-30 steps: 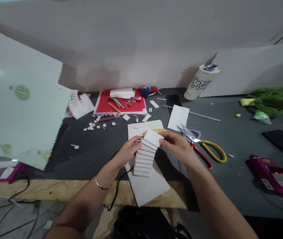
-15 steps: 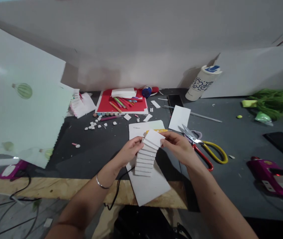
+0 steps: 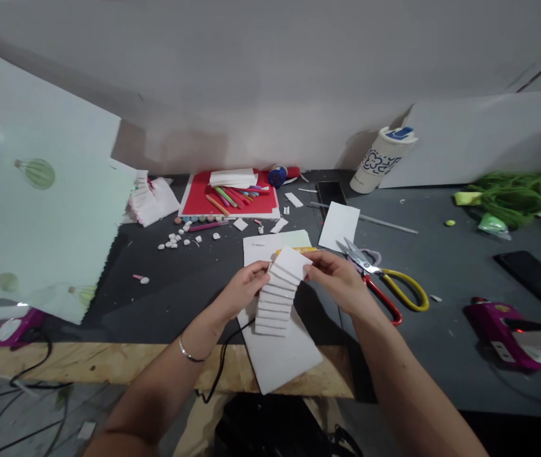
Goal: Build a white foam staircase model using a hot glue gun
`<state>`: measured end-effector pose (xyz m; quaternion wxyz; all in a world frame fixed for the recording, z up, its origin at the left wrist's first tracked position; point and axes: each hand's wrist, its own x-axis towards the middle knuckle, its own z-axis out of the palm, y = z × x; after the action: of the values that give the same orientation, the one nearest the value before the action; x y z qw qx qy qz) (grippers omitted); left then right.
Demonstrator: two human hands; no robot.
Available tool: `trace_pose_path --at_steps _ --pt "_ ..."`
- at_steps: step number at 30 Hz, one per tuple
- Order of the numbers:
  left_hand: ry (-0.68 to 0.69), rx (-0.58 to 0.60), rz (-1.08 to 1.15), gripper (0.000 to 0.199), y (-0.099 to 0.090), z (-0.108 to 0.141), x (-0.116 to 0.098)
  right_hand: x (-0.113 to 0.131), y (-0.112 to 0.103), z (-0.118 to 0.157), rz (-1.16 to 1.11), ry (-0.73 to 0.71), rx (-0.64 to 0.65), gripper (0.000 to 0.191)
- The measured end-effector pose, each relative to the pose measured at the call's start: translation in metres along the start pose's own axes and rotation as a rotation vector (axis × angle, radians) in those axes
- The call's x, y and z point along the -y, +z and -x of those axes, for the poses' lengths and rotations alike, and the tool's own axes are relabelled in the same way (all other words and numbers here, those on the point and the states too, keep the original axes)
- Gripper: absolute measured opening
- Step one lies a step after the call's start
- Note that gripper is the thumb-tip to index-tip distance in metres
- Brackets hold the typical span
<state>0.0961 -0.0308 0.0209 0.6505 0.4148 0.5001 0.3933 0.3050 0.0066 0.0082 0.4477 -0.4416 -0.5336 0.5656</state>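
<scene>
A strip of overlapping white rectangular pieces (image 3: 274,304), stepped like stairs, lies above a white board (image 3: 284,362). My left hand (image 3: 246,289) pinches the strip's left edge near its upper end. On the other side, my right hand (image 3: 334,276) grips the topmost piece by its right edge between thumb and fingers. Part of a yellow item (image 3: 306,250) shows behind the top piece; its kind is hidden. Scissors (image 3: 377,270) with one red and one yellow handle lie open, close to my right hand.
Beyond the scissors lie a white card (image 3: 340,225) and a phone (image 3: 330,193). A patterned tumbler (image 3: 379,162) stands by the wall. Markers (image 3: 236,197) rest on red sheets (image 3: 196,200). Small white lumps (image 3: 171,241), green yarn (image 3: 517,200) and a magenta device (image 3: 512,333) flank the work spot.
The whole view has shifted slightly, so things appear a little further left. Both hands keep the same hold on the white strip.
</scene>
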Motion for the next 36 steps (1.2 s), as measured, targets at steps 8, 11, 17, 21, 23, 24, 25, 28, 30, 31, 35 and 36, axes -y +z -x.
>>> trace_pose_path --at_steps 8,11,17,21,23,24,25,28,30,31,35,36 --pt "-0.010 0.009 0.012 0.039 -0.0001 0.0000 0.0004 -0.0014 0.0006 0.0000 -0.028 0.016 -0.014 0.026" --pt "-0.017 0.001 0.025 0.036 0.0009 0.0001 -0.0014 -0.0023 0.0000 0.0002 -0.014 -0.001 -0.005 0.027" --pt "-0.052 -0.043 0.062 0.030 0.0027 -0.0007 -0.0041 -0.0032 0.0004 -0.0004 -0.038 0.004 -0.004 0.027" --pt "-0.060 -0.058 0.059 0.035 0.0011 -0.0022 -0.0029 -0.0045 0.0002 -0.0006 -0.032 -0.006 0.004 0.027" --pt "-0.058 -0.061 0.058 0.038 0.0002 -0.0028 -0.0024 -0.0051 -0.0002 -0.0008 -0.033 -0.006 0.009 0.027" --pt "-0.057 -0.063 0.057 0.038 -0.0001 -0.0030 -0.0023 -0.0053 -0.0004 -0.0011 -0.033 -0.004 0.009 0.026" --pt "-0.054 -0.065 0.057 0.039 -0.0002 -0.0031 -0.0023 -0.0055 -0.0005 -0.0014 -0.032 0.000 0.008 0.026" --pt "-0.050 -0.069 0.063 0.039 0.0003 -0.0028 -0.0028 -0.0058 -0.0004 -0.0020 -0.035 0.011 -0.007 0.026" --pt "-0.052 -0.067 0.072 0.038 0.0011 -0.0024 -0.0031 -0.0059 -0.0001 -0.0021 -0.037 0.016 -0.011 0.026" --pt "-0.055 -0.066 0.078 0.037 0.0015 -0.0022 -0.0033 -0.0060 0.0001 -0.0020 -0.036 0.018 -0.008 0.027" --pt "-0.059 -0.055 0.084 0.030 0.0027 -0.0024 -0.0034 -0.0060 0.0009 -0.0014 -0.042 0.015 -0.007 0.030" --pt "-0.060 -0.051 0.081 0.028 0.0028 -0.0026 -0.0033 -0.0060 0.0011 -0.0012 -0.042 0.013 -0.008 0.031"
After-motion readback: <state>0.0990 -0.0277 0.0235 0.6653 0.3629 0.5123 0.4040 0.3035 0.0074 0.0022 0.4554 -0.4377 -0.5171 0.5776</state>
